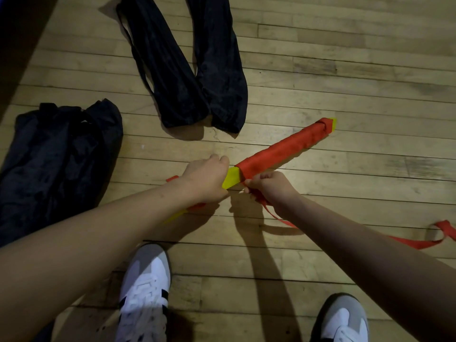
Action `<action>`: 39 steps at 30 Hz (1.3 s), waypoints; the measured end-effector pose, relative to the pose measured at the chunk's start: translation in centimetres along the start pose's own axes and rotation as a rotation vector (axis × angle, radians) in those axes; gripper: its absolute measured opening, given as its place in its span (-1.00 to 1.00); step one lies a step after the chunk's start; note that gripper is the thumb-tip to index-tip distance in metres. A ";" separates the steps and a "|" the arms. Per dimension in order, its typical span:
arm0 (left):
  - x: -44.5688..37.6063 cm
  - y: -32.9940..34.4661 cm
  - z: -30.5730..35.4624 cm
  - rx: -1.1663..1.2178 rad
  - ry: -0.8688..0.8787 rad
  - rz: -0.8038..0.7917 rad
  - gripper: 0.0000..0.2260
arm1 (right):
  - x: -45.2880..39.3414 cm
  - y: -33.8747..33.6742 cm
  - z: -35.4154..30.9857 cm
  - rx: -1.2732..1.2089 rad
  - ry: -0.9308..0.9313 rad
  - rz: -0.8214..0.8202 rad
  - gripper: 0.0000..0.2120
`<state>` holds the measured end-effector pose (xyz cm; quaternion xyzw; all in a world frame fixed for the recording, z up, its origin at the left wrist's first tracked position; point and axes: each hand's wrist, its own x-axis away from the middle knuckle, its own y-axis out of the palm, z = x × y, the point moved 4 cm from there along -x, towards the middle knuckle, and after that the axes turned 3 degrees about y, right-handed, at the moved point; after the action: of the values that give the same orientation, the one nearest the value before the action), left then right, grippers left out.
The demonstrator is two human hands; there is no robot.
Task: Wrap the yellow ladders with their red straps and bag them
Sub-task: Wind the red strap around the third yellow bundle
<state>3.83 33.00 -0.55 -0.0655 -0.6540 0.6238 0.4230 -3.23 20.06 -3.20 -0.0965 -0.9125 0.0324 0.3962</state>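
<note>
While the person stands over the wooden floor with both arms reaching down, most of the job looks unfinished. Far left lies a bulky black bag, full-looking and bunched at its top, so I would guess one ladder is already packed, though nothing inside shows. Just right of it, further off, two flat black bags lie side by side, limp and apparently empty.

In the middle, the left hand is curled round the near part of the yellow ladder bundle, holding it just off the boards. A bare yellow patch shows between the two hands, and a yellow tip with a scrap of red pokes out below the left wrist. The right hand is closed on the red strap, pinching it right where the winding meets the yellow. From there the strap covers the bundle in close turns up to its far end, where a sliver of yellow peeks out.

Farthest right, a loose tail of strap trails across the floor from the right hand. So the wrap is well past half on this bundle; the near end remains, then bagging.
</note>
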 end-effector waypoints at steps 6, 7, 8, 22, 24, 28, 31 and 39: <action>-0.3 0.3 0.0 0.086 -0.071 0.048 -0.66 | 0.5 0.9 -1.2 0.009 -0.102 -0.031 -0.87; -0.3 0.3 -0.1 0.089 -0.091 0.051 -0.67 | 0.7 1.2 -1.4 0.019 -0.123 -0.037 -0.88; -0.2 0.3 -0.1 0.084 -0.107 0.054 -0.69 | 0.7 1.4 -1.6 0.036 -0.141 -0.040 -0.87; -0.9 -0.1 -0.5 0.243 -0.012 -0.051 -0.49 | 0.2 0.4 -0.7 0.017 -0.053 0.059 -0.84; -0.6 -0.3 -0.5 0.170 0.007 -0.001 -0.49 | 0.3 0.5 -0.6 -0.003 -0.047 0.053 -0.85; 0.1 0.5 -0.1 -0.011 0.077 0.082 -0.68 | 0.3 0.5 -1.1 -0.027 -0.066 0.052 -0.84; 0.5 1.0 0.1 -0.033 0.029 0.187 -0.72 | 0.4 1.0 -1.4 -0.072 -0.069 0.030 -0.82; -0.1 1.6 -0.8 -0.108 -0.216 0.160 -0.39 | 0.6 1.6 -3.6 -0.136 -0.163 -0.020 -0.81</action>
<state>3.68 33.85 -2.16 -0.0725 -0.7209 0.6229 0.2949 -0.78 21.74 -0.51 -0.1112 -0.9427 -0.0261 0.3134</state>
